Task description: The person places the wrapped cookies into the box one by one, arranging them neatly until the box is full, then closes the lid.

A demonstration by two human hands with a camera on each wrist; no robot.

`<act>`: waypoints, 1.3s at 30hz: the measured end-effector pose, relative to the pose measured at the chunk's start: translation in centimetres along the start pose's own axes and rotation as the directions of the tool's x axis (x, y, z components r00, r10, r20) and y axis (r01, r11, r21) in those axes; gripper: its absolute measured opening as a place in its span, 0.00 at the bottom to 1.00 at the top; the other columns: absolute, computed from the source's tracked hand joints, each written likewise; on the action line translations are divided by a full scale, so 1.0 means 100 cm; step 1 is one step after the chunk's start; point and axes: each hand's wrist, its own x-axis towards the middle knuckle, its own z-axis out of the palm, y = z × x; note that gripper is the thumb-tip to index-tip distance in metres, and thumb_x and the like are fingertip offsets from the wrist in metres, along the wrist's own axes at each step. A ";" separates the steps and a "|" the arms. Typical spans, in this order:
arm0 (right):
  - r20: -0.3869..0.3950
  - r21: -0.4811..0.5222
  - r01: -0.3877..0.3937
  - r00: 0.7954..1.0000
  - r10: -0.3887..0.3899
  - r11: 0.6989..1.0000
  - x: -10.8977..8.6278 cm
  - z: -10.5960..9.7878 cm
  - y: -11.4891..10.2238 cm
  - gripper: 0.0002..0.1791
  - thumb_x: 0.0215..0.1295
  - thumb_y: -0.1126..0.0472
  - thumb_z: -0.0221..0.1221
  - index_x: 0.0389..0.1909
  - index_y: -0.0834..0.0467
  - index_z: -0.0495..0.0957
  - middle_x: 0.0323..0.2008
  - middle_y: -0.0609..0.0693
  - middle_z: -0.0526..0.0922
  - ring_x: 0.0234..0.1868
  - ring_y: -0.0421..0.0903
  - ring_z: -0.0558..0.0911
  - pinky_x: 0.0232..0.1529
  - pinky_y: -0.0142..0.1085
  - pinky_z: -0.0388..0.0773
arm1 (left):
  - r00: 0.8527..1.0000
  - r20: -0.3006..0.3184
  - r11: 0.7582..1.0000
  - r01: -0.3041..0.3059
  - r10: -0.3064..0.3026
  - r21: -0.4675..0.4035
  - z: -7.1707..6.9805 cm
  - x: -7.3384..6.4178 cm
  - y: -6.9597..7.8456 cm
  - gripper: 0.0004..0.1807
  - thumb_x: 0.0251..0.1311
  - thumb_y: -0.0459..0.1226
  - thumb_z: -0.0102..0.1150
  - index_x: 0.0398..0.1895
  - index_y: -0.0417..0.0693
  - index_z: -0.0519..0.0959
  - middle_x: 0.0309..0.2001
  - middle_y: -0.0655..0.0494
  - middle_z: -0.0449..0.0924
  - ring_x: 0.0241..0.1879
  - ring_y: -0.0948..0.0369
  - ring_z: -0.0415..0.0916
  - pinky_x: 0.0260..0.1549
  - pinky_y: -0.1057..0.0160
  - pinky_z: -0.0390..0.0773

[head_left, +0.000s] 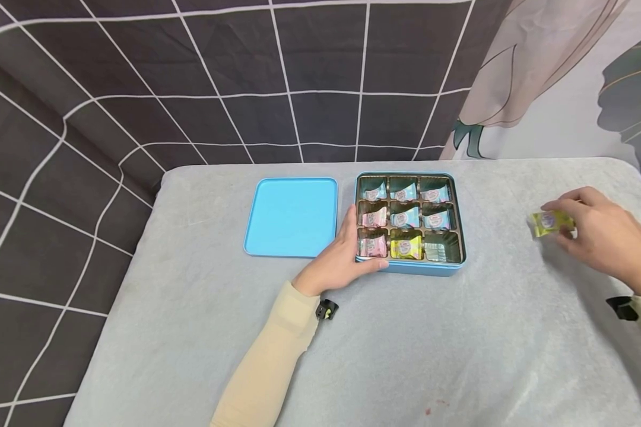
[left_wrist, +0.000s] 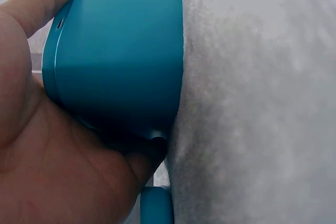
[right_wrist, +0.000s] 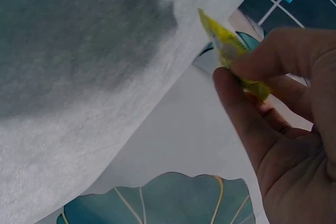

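Note:
A blue tin box (head_left: 421, 268) with a divided tray stands open on the table. Its compartments hold pink candies (head_left: 374, 218), light blue candies (head_left: 405, 218) and a yellow candy (head_left: 406, 247), all wrapped. The front right compartment (head_left: 442, 247) shows its bare bottom. My left hand (head_left: 338, 256) grips the box's front left corner, thumb along the front rim, fingers at the left side; the left wrist view shows the box wall (left_wrist: 121, 40) against the palm. Over the table's right side, my right hand (head_left: 600, 234) pinches a yellow wrapped candy (right_wrist: 227, 43) between thumb and fingers.
A flat blue lid (head_left: 292, 216) lies just left of the box. Grey cloth covers the table (head_left: 192, 332). Behind it hang a dark cloth with a white grid (head_left: 320, 71) and a patterned curtain (head_left: 555, 71).

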 end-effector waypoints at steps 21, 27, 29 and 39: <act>-0.070 0.013 0.048 0.996 -0.047 0.999 0.004 -0.005 -0.011 0.22 0.37 0.80 0.69 0.40 0.69 0.84 0.43 0.64 0.80 0.39 0.61 0.80 0.35 0.55 0.72 | 1.000 -0.003 1.000 -0.002 0.002 0.001 -0.001 0.002 0.000 0.66 0.64 0.60 0.60 0.78 0.47 0.19 0.79 0.50 0.15 0.77 0.62 0.20 0.75 0.54 0.41; -0.111 0.050 0.035 0.993 -0.029 0.998 0.006 -0.007 -0.018 0.23 0.37 0.80 0.70 0.41 0.69 0.83 0.41 0.64 0.81 0.41 0.63 0.79 0.40 0.55 0.70 | 1.000 -0.003 1.000 -0.001 0.001 -0.001 -0.001 0.002 -0.001 0.66 0.64 0.61 0.60 0.78 0.47 0.19 0.79 0.50 0.15 0.77 0.62 0.20 0.75 0.53 0.41; -0.123 0.062 0.024 0.992 -0.016 0.998 0.005 -0.007 -0.020 0.22 0.38 0.80 0.69 0.41 0.69 0.83 0.41 0.64 0.82 0.43 0.64 0.77 0.42 0.56 0.69 | 1.000 -0.002 1.000 -0.004 0.004 -0.002 -0.001 0.002 -0.001 0.66 0.64 0.61 0.60 0.78 0.46 0.19 0.79 0.49 0.15 0.77 0.62 0.20 0.75 0.53 0.41; -0.112 0.074 -0.029 0.993 0.037 0.997 0.005 -0.012 -0.036 0.21 0.41 0.81 0.68 0.42 0.69 0.83 0.44 0.65 0.84 0.41 0.63 0.78 0.38 0.55 0.69 | 1.000 0.001 1.000 -0.008 0.008 -0.001 0.000 0.001 -0.001 0.66 0.64 0.60 0.60 0.78 0.46 0.19 0.79 0.49 0.14 0.77 0.61 0.20 0.75 0.53 0.41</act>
